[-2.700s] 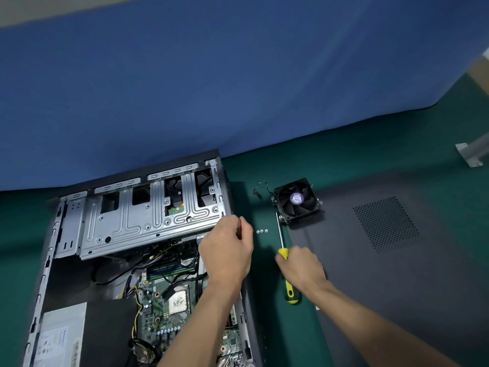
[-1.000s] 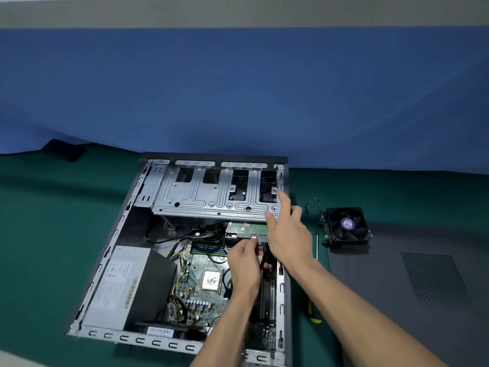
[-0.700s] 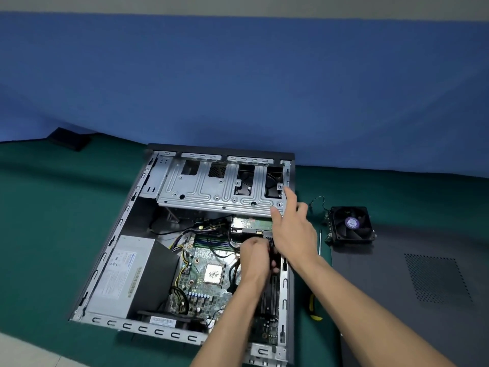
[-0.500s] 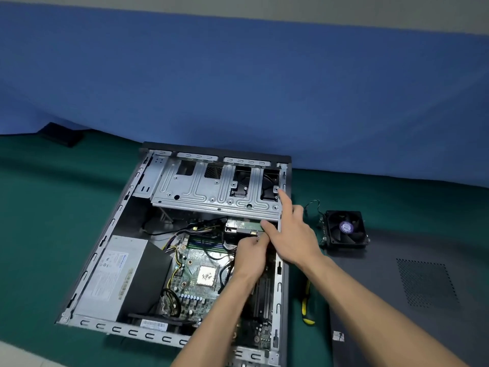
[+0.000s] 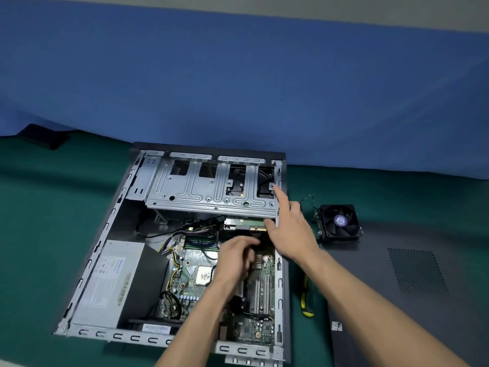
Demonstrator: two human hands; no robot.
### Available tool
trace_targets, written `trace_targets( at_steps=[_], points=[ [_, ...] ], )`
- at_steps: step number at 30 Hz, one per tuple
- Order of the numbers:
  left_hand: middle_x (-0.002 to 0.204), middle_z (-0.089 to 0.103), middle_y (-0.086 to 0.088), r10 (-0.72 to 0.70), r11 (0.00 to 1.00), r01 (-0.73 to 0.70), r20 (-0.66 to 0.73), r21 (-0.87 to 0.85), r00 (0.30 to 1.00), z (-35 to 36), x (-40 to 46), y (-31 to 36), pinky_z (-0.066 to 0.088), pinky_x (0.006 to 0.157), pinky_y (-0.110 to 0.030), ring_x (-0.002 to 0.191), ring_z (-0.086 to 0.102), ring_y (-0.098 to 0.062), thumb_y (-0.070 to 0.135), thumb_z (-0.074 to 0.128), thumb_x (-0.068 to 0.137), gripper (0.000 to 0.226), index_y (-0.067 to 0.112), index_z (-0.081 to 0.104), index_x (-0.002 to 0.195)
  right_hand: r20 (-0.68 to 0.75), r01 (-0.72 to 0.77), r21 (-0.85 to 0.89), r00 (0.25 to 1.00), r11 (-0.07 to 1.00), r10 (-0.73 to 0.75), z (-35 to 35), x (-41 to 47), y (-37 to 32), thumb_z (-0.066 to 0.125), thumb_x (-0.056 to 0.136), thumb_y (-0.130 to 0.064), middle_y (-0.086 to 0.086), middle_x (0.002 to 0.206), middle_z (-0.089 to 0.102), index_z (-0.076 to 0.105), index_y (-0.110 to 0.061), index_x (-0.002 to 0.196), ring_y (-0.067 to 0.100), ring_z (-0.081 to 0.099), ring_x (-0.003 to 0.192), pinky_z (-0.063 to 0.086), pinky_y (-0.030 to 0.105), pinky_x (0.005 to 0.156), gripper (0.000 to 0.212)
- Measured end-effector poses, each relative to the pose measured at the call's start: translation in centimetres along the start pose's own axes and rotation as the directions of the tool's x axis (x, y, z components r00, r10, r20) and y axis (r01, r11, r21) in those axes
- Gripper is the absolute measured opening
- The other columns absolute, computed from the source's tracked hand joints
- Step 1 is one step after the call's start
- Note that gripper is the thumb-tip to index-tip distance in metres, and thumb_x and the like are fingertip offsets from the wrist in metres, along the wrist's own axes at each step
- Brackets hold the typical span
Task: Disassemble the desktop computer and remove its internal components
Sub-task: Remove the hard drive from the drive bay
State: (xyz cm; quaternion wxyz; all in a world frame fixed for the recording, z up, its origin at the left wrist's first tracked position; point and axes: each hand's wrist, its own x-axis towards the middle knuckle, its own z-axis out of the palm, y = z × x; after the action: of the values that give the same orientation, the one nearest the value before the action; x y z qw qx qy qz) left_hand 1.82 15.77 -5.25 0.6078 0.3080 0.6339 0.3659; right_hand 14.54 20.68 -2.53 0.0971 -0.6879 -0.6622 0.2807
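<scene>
Cables may snag under the drive cage (image 5: 211,193).
In the open case (image 5: 87,268), right hand (image 5: 291,234) fingers spread on the cage's right corner; left hand (image 5: 235,258), blurred below it, grip unclear, could yank wires.

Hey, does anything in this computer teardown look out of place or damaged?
Nothing looks damaged. The fan, side panel and screwdriver lie on the mat beside the open case, as expected mid-teardown.
</scene>
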Motion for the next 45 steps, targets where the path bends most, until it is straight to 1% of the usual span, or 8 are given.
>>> trace_targets(
  at_steps=[4,8,12,16,25,30,37,45],
  points=[
    [0.044,0.041,0.005,0.003,0.997,0.000,-0.035,0.076,0.999,-3.1,-0.1,0.2,0.019,0.038,-0.021,0.038,0.028,-0.008,0.008,0.045,0.092,0.026,0.008,0.068,0.080,-0.283,0.095,-0.124,0.951,0.988,-0.127,-0.5,-2.0,-1.8,0.058,0.084,-0.031,0.002,0.124,0.043,0.046,-0.022,0.127,0.016,0.038,0.113,0.036,0.029,0.092,0.045],
    [0.044,0.044,0.003,0.032,0.996,-0.017,-0.186,0.084,0.982,-6.0,0.6,0.0,0.021,0.039,-0.022,0.040,0.031,-0.011,0.006,0.045,0.092,0.026,0.008,0.070,0.087,-0.008,-0.117,0.549,0.989,0.827,0.146,0.8,-4.0,-5.3,0.054,0.092,-0.025,-0.003,0.061,0.065,0.061,-0.017,0.073,0.005,0.058,0.053,0.052,0.028,0.056,0.021],
    [0.044,0.043,0.000,-0.025,0.999,0.030,-0.251,0.013,0.968,-7.9,1.3,0.4,0.023,0.033,-0.016,0.033,0.033,-0.007,0.006,0.045,0.093,0.023,0.004,0.067,0.086,0.447,-0.560,0.743,0.823,0.368,0.351,3.2,-3.4,-6.9,0.051,0.094,-0.043,0.013,0.101,0.065,0.054,-0.010,0.110,0.023,0.070,0.065,0.054,0.030,0.048,0.036],
    [0.044,0.040,0.001,-0.052,0.997,0.059,-0.150,0.040,0.987,-9.0,1.0,1.0,0.021,0.032,-0.012,0.028,0.031,-0.004,0.007,0.047,0.091,0.023,0.006,0.068,0.082,0.413,-0.447,0.893,0.761,-0.057,0.501,5.1,-2.0,-7.2,0.056,0.094,-0.028,0.014,0.115,0.057,0.055,-0.010,0.116,0.019,0.067,0.070,0.051,0.021,0.042,0.029],
    [0.038,0.046,-0.005,-0.205,0.977,0.196,0.106,0.087,0.973,-9.0,1.5,2.3,0.031,0.034,-0.017,0.028,0.033,-0.014,0.000,0.043,0.080,0.021,0.003,0.055,0.063,0.413,-0.303,0.910,0.738,-0.284,0.534,8.1,-7.4,-8.7,0.065,0.085,-0.011,0.003,0.058,0.067,0.061,-0.006,0.098,0.007,0.059,0.043,0.044,0.017,0.036,0.014],
    [0.061,0.060,0.001,-0.013,0.946,-0.031,0.132,0.322,0.991,-9.1,2.1,2.0,0.041,0.042,-0.023,0.043,0.053,-0.016,0.006,0.047,0.089,0.016,0.020,0.053,0.090,0.431,-0.309,0.901,0.724,-0.306,0.538,7.5,-8.9,-9.2,0.068,0.083,-0.007,0.007,0.055,0.065,0.061,-0.005,0.095,0.009,0.060,0.043,0.047,0.018,0.038,0.015],
    [0.092,0.054,0.003,0.356,0.317,-0.434,0.318,0.844,0.879,-11.4,0.8,1.4,0.039,0.058,-0.030,0.074,0.059,-0.020,0.038,0.059,0.085,0.035,0.024,0.030,0.099,0.467,-0.316,0.883,0.665,-0.347,0.582,6.4,-9.3,-9.7,0.069,0.081,-0.010,0.020,0.075,0.064,0.059,0.001,0.106,0.011,0.058,0.040,0.045,0.018,0.034,0.029],
    [0.107,0.057,0.000,0.336,0.086,-0.366,0.319,0.926,0.886,-10.7,-1.5,5.4,0.039,0.066,-0.033,0.095,0.060,-0.025,0.059,0.055,0.077,0.051,0.017,0.048,0.106,0.341,-0.578,0.797,0.672,0.177,0.658,0.4,-8.1,-10.2,0.067,0.077,-0.027,0.007,0.050,0.063,0.063,-0.004,0.081,0.009,0.046,0.029,0.036,0.014,0.033,0.024]
  ],
)
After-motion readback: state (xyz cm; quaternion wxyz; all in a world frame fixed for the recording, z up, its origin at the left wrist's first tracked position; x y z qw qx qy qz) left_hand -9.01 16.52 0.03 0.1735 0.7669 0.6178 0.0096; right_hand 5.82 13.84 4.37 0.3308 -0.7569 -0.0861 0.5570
